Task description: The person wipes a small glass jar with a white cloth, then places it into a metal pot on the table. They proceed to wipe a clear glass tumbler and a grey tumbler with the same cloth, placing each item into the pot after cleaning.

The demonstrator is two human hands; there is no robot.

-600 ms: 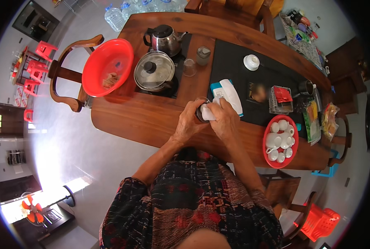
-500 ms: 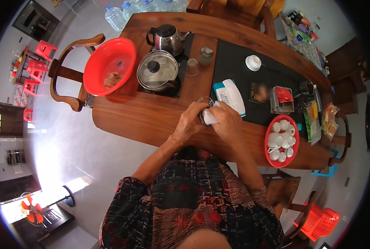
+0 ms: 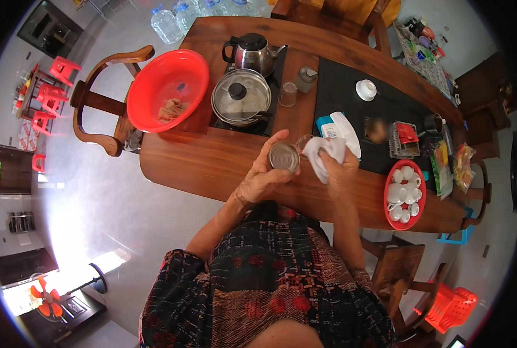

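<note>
My left hand grips a round, grey, finely ringed disc with a pale rim, its ringed face turned up; whether it is a lid or a strainer I cannot tell. Bunched in my right hand is a white cloth, held just right of the disc and apart from it. Behind the cloth shows part of a clear glass, mostly covered. Beyond my right hand lies a blue and white soft pack with a raised white flap.
On the wooden table are a red basin holding a tan cloth, a lidded pot, a kettle, a glass and a jar. A red tray of white cups sits at the right, near a wire basket.
My hands have parted. The right one has drawn the white cloth away to the right, and the left has tilted the disc so its ringed face shows. The view has shifted slightly.
</note>
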